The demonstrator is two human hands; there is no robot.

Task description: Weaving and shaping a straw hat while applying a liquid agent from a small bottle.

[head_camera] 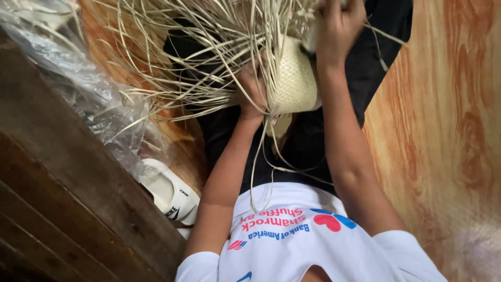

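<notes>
A pale woven straw piece (295, 78), rounded like a half-made hat or basket, rests over my lap on black trousers (308, 143). Many long loose straw strands (193, 47) fan out from it to the left and top. My left hand (253, 91) is closed on the woven piece's left edge among the strands. My right hand (338, 28) grips its upper end near the top of the view, fingers curled over the straw. A few thin strands hang down toward my white shirt (292, 235).
A crumpled clear plastic bag (88, 89) lies at the left beside dark wooden boards (62, 203). A white slipper (169, 192) sits between the boards and my left arm. Orange wood-patterned flooring (443, 104) stretches along the right.
</notes>
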